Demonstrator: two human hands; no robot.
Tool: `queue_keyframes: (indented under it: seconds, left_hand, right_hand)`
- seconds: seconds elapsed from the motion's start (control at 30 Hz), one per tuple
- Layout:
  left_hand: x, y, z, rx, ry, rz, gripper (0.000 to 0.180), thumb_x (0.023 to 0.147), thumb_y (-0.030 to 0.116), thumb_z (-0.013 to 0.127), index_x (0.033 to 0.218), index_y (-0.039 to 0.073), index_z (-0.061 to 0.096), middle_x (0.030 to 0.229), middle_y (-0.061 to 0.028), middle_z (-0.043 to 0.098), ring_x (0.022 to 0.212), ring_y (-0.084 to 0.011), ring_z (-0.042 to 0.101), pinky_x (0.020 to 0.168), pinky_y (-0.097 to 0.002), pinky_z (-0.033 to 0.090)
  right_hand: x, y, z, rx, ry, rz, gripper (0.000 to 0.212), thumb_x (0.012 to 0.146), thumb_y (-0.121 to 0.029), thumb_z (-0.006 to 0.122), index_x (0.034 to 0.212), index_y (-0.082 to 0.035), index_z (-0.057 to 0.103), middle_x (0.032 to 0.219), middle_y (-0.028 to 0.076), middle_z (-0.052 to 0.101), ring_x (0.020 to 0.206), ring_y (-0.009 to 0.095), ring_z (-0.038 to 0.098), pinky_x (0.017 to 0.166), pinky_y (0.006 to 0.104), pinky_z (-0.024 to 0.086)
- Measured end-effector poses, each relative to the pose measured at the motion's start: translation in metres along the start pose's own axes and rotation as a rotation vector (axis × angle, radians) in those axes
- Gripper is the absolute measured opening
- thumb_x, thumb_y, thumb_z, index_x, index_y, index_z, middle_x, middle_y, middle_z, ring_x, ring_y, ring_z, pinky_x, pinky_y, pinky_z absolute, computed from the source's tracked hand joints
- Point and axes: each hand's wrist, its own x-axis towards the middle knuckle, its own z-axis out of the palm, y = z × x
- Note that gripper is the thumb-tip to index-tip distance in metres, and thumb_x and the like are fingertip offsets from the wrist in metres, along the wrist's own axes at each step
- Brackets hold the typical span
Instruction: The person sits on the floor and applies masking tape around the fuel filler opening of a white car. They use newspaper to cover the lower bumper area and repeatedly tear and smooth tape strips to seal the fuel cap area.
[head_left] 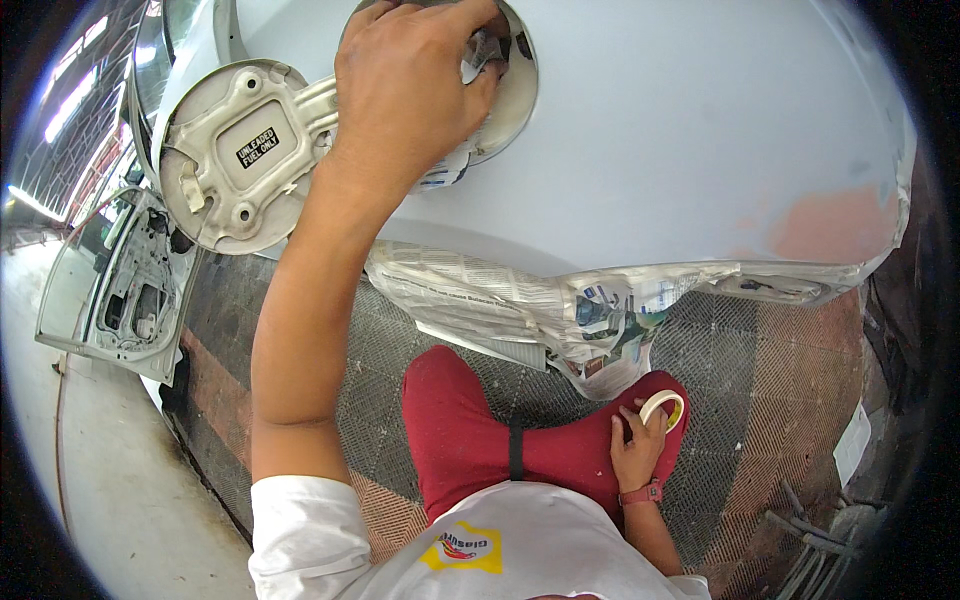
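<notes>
My left hand (415,85) reaches into the round fuel filler recess (522,95) in the car's body panel. Its thumb and fingers are bent around a crumpled piece of newspaper (486,48), while the far fingertips are partly cut off by the frame's upper edge. More printed paper shows beneath the palm. Beside my wrist, the fuel flap (215,190) hangs open on its hinge arm, its inner side facing me. On my right knee rests my right hand (640,445), with its fingers closed on a roll of masking tape (672,412).
Newspaper masking (480,300) runs along the panel's lower edge. The grey car panel (680,130) has a reddish patch at the right. A detached car door (130,290) stands at the left. Thin rods or hoses (825,535) lie at the lower right on the woven floor mat (715,440).
</notes>
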Motion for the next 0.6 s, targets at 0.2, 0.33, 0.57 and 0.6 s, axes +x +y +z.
queue_keyframes:
  seconds: [0.2,0.33,0.57,0.6]
  left_hand:
    - [-0.004,0.003,0.005,0.018,-0.027,-0.031,0.039,0.086,0.023,0.087,0.122,0.011,0.08,0.105,-0.0113,0.082,0.102,-0.0361,0.076,0.1,-0.0493,0.056]
    - [-0.007,0.005,0.003,-0.03,-0.055,-0.003,0.043,0.087,0.027,0.084,0.123,0.003,0.078,0.124,-0.0172,0.079,0.115,-0.0393,0.072,0.107,-0.0516,0.054]
    - [-0.009,-0.018,-0.021,-0.155,-0.374,-0.114,0.065,0.108,0.051,0.059,0.146,0.0,0.071,0.159,-0.0246,0.063,0.148,-0.042,0.059,0.127,-0.0507,0.043]
    - [-0.007,-0.022,-0.023,-0.216,-0.408,-0.13,0.066,0.11,0.052,0.055,0.148,0.0,0.07,0.159,-0.0249,0.063,0.148,-0.042,0.059,0.127,-0.0499,0.043]
  right_hand:
    - [-0.002,0.006,0.002,-0.006,-0.014,-0.003,0.024,0.095,-0.018,0.083,0.114,-0.003,0.082,0.129,0.019,0.068,0.122,0.044,0.061,0.104,0.0568,0.05]
    - [-0.006,0.013,0.002,-0.007,-0.023,-0.007,0.026,0.094,-0.018,0.083,0.116,-0.003,0.082,0.128,0.019,0.069,0.123,0.045,0.06,0.105,0.0573,0.05]
    - [0.031,-0.035,-0.018,0.269,0.084,0.021,0.03,0.096,-0.013,0.084,0.124,-0.004,0.082,0.123,0.022,0.069,0.109,0.044,0.066,0.1,0.0536,0.053]
    - [0.05,-0.052,-0.026,0.281,0.116,-0.072,0.031,0.095,-0.012,0.084,0.125,-0.004,0.082,0.121,0.022,0.069,0.106,0.044,0.067,0.099,0.0528,0.054]
